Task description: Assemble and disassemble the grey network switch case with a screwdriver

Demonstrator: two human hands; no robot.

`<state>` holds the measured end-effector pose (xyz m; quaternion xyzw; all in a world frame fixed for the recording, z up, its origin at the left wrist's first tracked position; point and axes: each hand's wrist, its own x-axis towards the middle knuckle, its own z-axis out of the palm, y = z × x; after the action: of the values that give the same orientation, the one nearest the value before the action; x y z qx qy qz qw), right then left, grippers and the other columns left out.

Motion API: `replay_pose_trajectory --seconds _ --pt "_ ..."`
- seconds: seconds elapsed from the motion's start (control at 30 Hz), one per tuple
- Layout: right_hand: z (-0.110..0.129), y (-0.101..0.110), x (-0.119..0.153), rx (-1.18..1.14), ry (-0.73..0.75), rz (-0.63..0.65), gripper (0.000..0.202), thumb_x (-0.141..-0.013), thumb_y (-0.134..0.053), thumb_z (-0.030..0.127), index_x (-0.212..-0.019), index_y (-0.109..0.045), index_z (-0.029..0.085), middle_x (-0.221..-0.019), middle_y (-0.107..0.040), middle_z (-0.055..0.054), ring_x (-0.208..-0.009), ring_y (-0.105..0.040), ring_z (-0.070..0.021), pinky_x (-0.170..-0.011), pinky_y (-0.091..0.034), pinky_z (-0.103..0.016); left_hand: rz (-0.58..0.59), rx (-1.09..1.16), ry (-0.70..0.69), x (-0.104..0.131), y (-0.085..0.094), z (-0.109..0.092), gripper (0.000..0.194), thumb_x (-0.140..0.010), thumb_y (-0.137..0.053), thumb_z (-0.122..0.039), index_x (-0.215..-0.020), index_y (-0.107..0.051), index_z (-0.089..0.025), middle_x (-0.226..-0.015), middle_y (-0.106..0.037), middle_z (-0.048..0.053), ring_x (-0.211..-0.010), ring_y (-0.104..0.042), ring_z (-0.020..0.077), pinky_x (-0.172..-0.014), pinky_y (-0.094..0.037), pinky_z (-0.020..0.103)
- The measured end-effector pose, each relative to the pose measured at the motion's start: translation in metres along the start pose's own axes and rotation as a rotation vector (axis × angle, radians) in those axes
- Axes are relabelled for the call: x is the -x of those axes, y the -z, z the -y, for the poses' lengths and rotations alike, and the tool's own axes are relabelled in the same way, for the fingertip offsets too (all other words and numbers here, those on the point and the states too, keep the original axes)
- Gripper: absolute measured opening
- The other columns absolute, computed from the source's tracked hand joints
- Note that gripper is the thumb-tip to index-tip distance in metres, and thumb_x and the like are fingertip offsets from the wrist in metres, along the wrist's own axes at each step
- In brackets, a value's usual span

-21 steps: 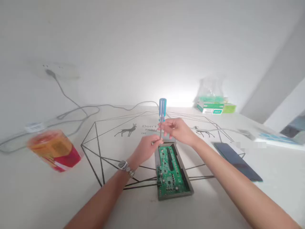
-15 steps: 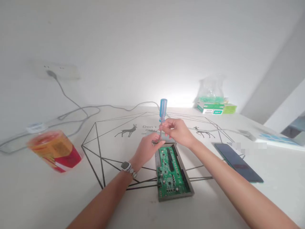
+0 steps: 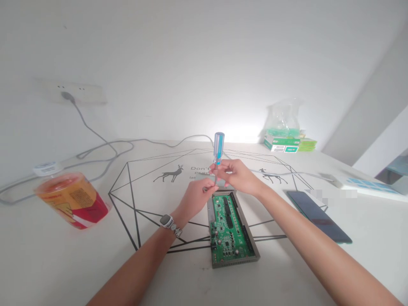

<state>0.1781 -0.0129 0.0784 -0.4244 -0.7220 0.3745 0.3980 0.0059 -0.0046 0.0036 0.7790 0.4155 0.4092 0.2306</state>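
Note:
A screwdriver (image 3: 219, 146) with a blue and clear striped handle stands upright over the far end of a green circuit board (image 3: 228, 229). The board sits in a shallow grey metal case (image 3: 236, 263) on the table. My right hand (image 3: 237, 175) is closed, its fingers pinching the screwdriver just below the handle. Lower down, my left hand (image 3: 200, 193) pinches around the shaft near the tip, with a watch (image 3: 170, 224) on that wrist. Fingers hide the tip and whatever it touches.
A bottle (image 3: 73, 199) with a red and yellow label stands at the left. To the right lie a dark phone (image 3: 318, 216) and a power strip (image 3: 366, 187). Green boxes (image 3: 282, 143) and a plastic bag sit at the back right. A grey cable (image 3: 146, 140) runs along the wall.
The screwdriver handle has turned, showing different stripes. My left thumb and fingers have drawn closer together at the shaft. The board and case have stayed put.

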Motion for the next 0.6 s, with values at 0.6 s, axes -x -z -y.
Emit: replay_pose_trajectory --seconds 0.6 --pt "-0.008 -0.008 -0.002 0.168 0.138 -0.230 0.017 -0.081 -0.067 0.029 -0.067 -0.064 0.020 -0.071 -0.069 -0.001 -0.067 -0.059 -0.0151 -0.069 -0.047 -0.032 -0.155 0.080 0.059 -0.001 -0.009 0.000 0.021 -0.081 -0.068 -0.040 -0.072 -0.065 -0.021 -0.078 -0.075 0.002 -0.073 -0.067 0.0188 -0.069 -0.054 0.029"
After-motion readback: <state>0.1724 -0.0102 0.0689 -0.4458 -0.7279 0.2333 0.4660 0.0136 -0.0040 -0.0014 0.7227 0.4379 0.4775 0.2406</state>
